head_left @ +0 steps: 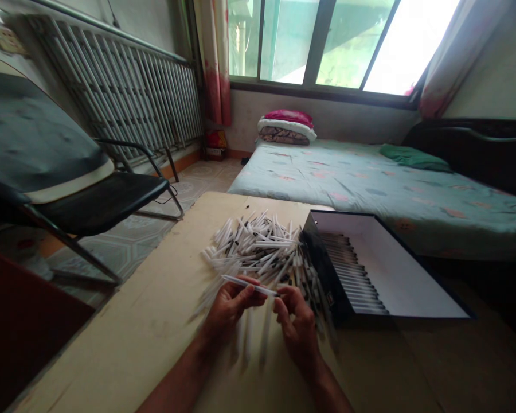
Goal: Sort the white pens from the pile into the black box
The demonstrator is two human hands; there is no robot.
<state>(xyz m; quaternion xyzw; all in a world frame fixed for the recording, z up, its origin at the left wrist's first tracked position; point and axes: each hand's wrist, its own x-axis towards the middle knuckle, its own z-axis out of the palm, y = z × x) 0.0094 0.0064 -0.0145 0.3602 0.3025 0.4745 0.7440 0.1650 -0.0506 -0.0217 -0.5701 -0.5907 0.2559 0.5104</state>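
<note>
Between my two hands a white pen (pixel 251 285) is held up over the table, its tip pointing to the upper left. My left hand (pixel 230 304) pinches its barrel between thumb and fingers. At the dark end of the same pen, my right hand (pixel 296 315) has its fingertips closed together. Just beyond the hands lies a loose pile of white pens (pixel 262 244), with dark pieces scattered among them. To the right stands an open box (pixel 417 281) with a dark outside and white inside. Along its left side runs a row of pens (pixel 355 275) laid side by side.
The pale table (pixel 155 321) carries everything. Beyond it is a bed (pixel 339 166) with folded bedding (pixel 286 126). A black folding chair (pixel 94 201) stands at left, near a metal rail frame (pixel 129 80) leaning on the wall. A small black piece (pixel 247 206) lies near the table's far edge.
</note>
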